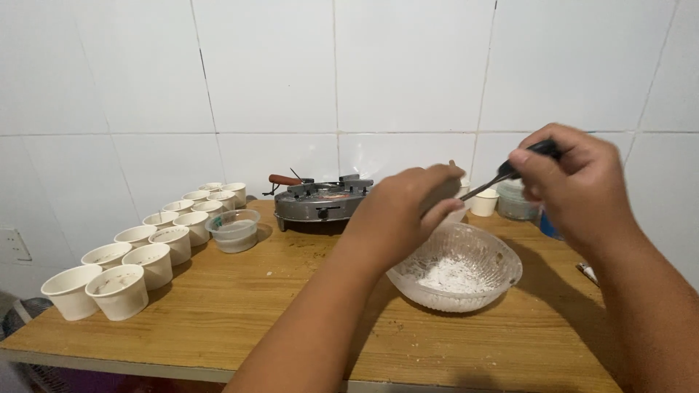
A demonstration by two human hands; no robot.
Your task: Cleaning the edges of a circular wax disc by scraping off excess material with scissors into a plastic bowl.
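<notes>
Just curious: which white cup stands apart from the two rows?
The white cup behind the glass bowl, beside the stove; the rest line the table's left edge.

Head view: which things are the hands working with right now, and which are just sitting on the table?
In use:
- left hand, held over the glass bowl
- right hand, gripping a black-handled spoon
- white powder in the bowl

Lying about:
- white paper cups in two rows
- small clear plastic bowl
- metal stove
- cup and container by the wall
</notes>
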